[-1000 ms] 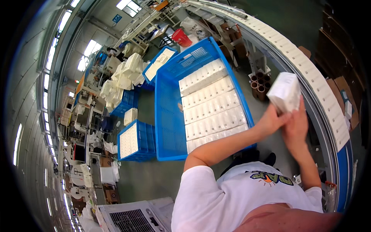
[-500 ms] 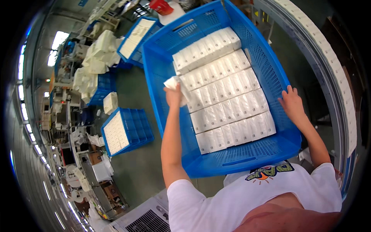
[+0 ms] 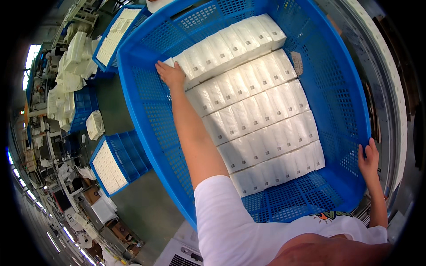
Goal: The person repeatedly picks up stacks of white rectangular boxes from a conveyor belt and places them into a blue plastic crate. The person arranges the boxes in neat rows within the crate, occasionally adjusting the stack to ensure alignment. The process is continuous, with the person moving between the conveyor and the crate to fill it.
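A large blue plastic crate (image 3: 153, 142) with perforated walls stands before me. Inside it lie several rows of white soft packs (image 3: 262, 117), glossy-wrapped, each with a small grey mark on its end. The farthest row sits higher than the others. At that row's left end, my left hand (image 3: 171, 75) grips a white pack (image 3: 169, 62) between thumb and fingers, close to the crate's left wall; the palm hides most of this pack. My right hand (image 3: 368, 162) rests against the crate's right rim, fingers stretched out and apart, with nothing in it.
Left of the crate, smaller blue crates (image 3: 128, 155) filled with white packs stand on the green floor. White bundles (image 3: 73, 57) are heaped on another crate (image 3: 84, 106). A curved conveyor-like rail (image 3: 397, 88) runs along the right. A brown label (image 3: 297, 63) is on the crate's inner right wall.
My left hand has carried the white pack forward and left to the far row's end. My right hand has shifted nearer along the right rim. The view has moved closer over the crate.
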